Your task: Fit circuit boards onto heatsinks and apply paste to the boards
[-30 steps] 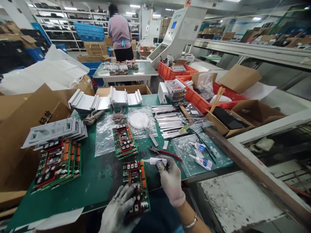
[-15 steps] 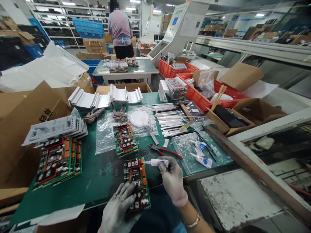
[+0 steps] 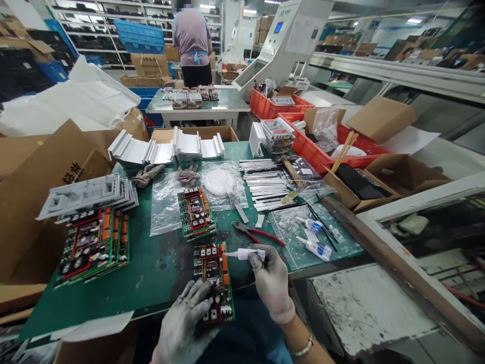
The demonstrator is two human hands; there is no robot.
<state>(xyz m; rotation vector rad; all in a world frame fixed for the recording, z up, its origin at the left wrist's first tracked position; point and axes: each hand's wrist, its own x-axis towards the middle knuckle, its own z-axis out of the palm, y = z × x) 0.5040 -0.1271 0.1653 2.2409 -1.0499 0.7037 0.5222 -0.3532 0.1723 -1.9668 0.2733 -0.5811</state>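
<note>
My right hand (image 3: pixel 271 280), in a whitish glove, pinches a small white tube (image 3: pixel 246 254). The tube's thin nozzle points left, at the orange parts on the upper right edge of a green circuit board (image 3: pixel 216 270). My left hand (image 3: pixel 187 316), also gloved, rests on the lower left of this board at the table's front edge, its fingers together over the components and the thumb side hidden. Just behind lies another circuit board (image 3: pixel 197 215). Pliers with red handles (image 3: pixel 261 233) lie behind my right hand.
More boards (image 3: pixel 93 245) stand under grey frames (image 3: pixel 85 194) at the left. Metal strips (image 3: pixel 265 186), two tubes (image 3: pixel 317 249) on a plastic bag and a wooden bar (image 3: pixel 379 247) are at the right. Red crates (image 3: pixel 310 151) stand behind. A person (image 3: pixel 192 43) stands farther back.
The view has shifted slightly. My right hand still has the tube at the board's orange parts, and my left hand stays on the board.
</note>
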